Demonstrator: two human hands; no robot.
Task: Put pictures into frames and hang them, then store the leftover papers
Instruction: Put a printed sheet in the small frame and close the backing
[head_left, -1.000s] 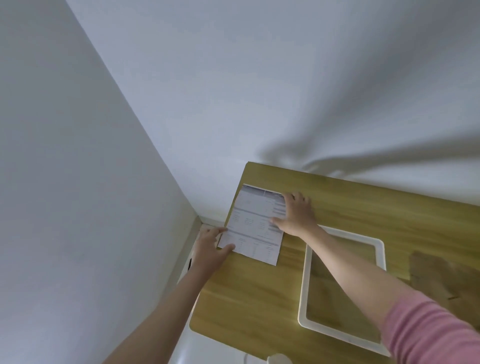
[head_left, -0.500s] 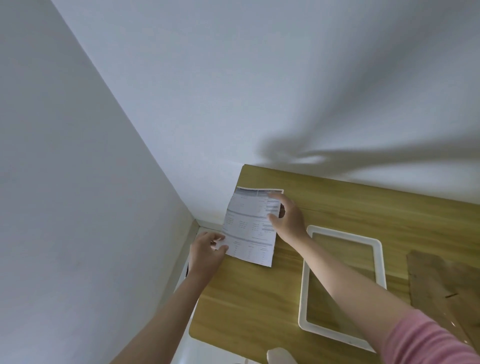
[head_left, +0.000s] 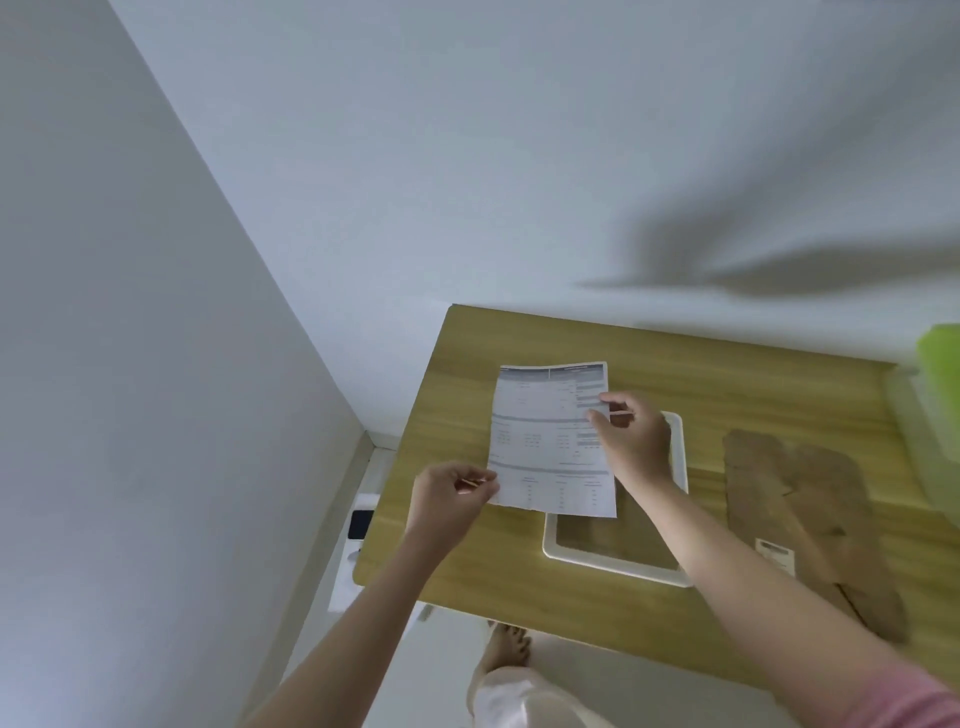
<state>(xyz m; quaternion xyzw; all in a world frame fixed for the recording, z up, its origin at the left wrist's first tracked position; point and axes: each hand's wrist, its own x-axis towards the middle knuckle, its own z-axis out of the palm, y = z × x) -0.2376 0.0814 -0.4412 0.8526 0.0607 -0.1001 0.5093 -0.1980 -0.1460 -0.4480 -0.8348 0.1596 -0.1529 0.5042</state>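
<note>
A printed white sheet of paper (head_left: 550, 441) is held up above the wooden table (head_left: 519, 571). My left hand (head_left: 449, 496) pinches its lower left corner. My right hand (head_left: 631, 436) pinches its right edge near the top. A white picture frame (head_left: 613, 566) lies flat on the table, partly under the sheet and my right forearm. To its right lies a brown backing board (head_left: 810, 509) bearing a small white label (head_left: 776, 556).
White walls meet in a corner to the left of the table. A green object (head_left: 940, 395) shows at the right edge. On the floor left of the table lies a white thing with a dark panel (head_left: 360, 525). My foot (head_left: 506, 649) is below the table's front edge.
The sheet lay flat at the table's left back corner under both hands. Both hands have lifted it off the table and brought it right, toward the frame.
</note>
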